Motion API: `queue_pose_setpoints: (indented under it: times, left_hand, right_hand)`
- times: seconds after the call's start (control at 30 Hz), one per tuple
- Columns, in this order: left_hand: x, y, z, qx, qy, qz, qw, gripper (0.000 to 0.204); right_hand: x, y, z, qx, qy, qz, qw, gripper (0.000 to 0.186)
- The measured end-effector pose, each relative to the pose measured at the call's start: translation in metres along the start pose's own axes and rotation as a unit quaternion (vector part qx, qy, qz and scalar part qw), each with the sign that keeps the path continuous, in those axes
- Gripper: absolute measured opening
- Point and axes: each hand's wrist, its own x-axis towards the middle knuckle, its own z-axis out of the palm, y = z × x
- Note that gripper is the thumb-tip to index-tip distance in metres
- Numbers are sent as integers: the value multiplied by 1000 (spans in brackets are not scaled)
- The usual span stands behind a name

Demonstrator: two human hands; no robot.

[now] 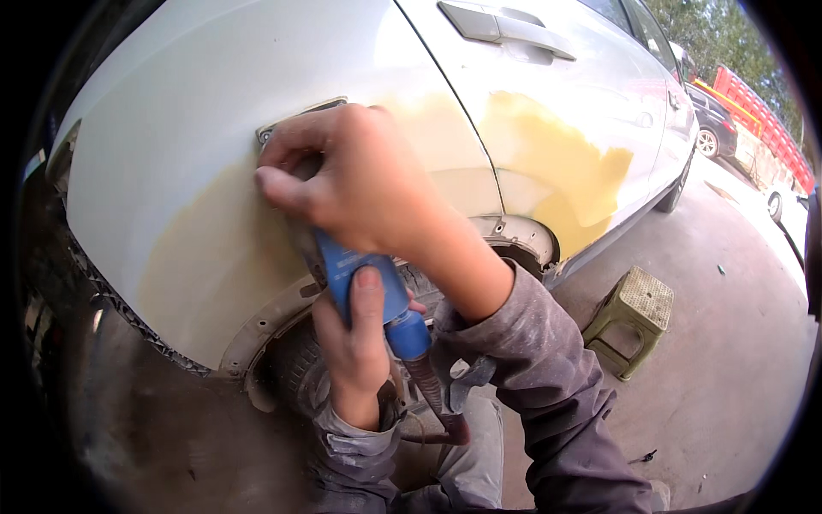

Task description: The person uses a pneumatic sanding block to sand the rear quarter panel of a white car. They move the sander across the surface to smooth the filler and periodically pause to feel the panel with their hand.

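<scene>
A blue hand sander (364,274) with a blue hose connector lies against the pale rear side panel (197,111) of a car, just above the wheel arch. My left hand (355,347) is wrapped round its lower end, thumb along the top face. Over the upper end, my right hand (360,176) is closed with fingers curled, hiding that part of the tool. A dark ribbed hose (425,385) runs down from the connector. Yellowish filler (193,248) shows on the panel around the sander. Beyond my right hand is a dark-edged frame (300,111), mostly covered.
Another yellowish patch (556,163) marks the rear door, below its handle (535,38). A tyre (300,364) sits under the bare wheel arch. On the concrete floor (728,283) at right stands a greenish plastic step stool (634,317). Farther off are a dark car (712,124) and a red truck body (762,120).
</scene>
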Motion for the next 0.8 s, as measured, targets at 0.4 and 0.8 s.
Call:
queue_pose_setpoints:
  times: [0.4,0.8]
  left_hand:
    - [31,-56,118,315,-167,12,934,67]
    - [-43,13,-135,-55,32,11,998,63]
  right_hand:
    - [-78,80,-164,35,170,87,981,18]
    - [7,-29,147,57,-123,-91,987,5]
